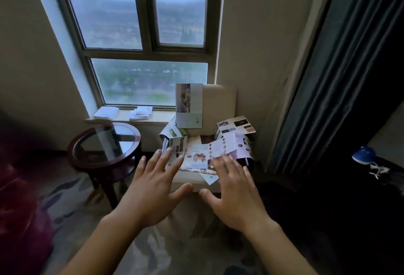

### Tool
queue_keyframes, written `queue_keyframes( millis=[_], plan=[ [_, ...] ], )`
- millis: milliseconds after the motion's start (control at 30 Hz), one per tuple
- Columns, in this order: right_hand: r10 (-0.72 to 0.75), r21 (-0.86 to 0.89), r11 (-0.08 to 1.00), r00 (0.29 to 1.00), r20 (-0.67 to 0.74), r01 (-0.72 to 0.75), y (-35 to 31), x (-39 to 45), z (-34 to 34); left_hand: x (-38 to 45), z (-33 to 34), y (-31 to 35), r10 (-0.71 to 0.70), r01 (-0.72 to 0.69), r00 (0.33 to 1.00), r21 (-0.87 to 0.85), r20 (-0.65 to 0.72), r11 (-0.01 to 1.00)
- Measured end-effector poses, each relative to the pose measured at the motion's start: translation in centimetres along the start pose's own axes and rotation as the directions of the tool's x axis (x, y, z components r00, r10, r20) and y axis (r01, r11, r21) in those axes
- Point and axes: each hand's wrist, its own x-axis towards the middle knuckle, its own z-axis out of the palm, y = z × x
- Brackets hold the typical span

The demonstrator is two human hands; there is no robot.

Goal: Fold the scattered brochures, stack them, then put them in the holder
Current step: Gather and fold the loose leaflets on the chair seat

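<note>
Left hand: left hand [153, 187] reaches forward palm down, fingers spread wide and flat, holding nothing; its fingertips lie over the near left edge of the brochure pile.
Right hand: right hand [235, 189] is likewise flat and spread, palm down, empty; its fingertips overlap the near right part of the pile.
Brochures: scattered brochures [203, 156] lie unfolded and overlapping on the seat of a cream chair [220, 97], just beyond both hands and between them.
Upright brochure: one tall brochure [189, 104] leans against the chair back, far from the hands, left of centre.
Right brochure: an open brochure with dark photos [237, 127] rests on the right arm of the chair, beyond the right hand.
Left brochure: a crumpled green and white brochure [173, 135] hangs over the left arm, just beyond the left fingertips.
Holder: cannot tell which thing it is.
Side table: a round glass-topped table [105, 141] stands left of the chair, near the left hand but apart from it.
Window sill: folded white cloths [140, 113] lie on the sill below the window [144, 34], far left of the chair.
Curtain: a dark curtain [332, 78] hangs to the right.
</note>
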Motion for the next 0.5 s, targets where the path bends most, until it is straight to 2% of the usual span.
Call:
queue_keyframes(
  millis=[267,500],
  plan=[
    [0.088,-0.054,0.995,0.986,0.140,-0.081,8.0,17.8,7.8,21.3,7.6,-5.5,0.005,-0.001,0.996,-0.044,0.086,0.999],
    [0.234,-0.106,0.971,0.939,0.252,-0.214,16.2,29.7,11.7,38.3,12.7,-4.7,0.107,-0.087,0.972,-0.104,0.209,0.991]
  ],
)
